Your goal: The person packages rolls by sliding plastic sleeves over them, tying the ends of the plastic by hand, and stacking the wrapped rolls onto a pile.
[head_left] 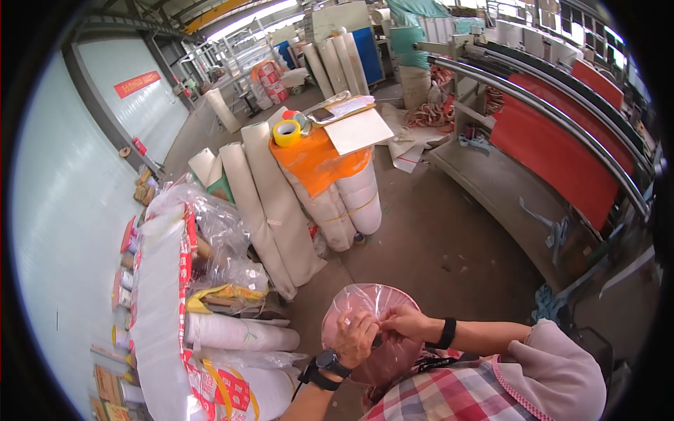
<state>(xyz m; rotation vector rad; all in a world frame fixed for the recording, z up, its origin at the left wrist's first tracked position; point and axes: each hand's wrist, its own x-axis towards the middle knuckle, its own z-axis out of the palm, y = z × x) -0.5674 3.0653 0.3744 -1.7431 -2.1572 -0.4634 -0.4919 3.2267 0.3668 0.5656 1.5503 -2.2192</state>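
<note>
Upright in front of me stands a pink roll (338, 307) with a round top, covered in clear plastic film (375, 293). Over its top my two hands meet, fingertips close together. My left hand (355, 338), with a watch on its wrist, has its fingers bent and pinching at the film. From the right comes my right hand (407, 324), a black band on its wrist, its thumb and fingers pressed together on the gathered film. The fingers partly hide the spot they hold.
White rolls under an orange sheet (319, 165) carry yellow tape (286, 133) and a white board (358, 131). Long beige rolls (256, 210) lean beside them. Plastic-wrapped rolls (239, 332) lie at left. A machine with red sheet (554, 147) stands at right.
</note>
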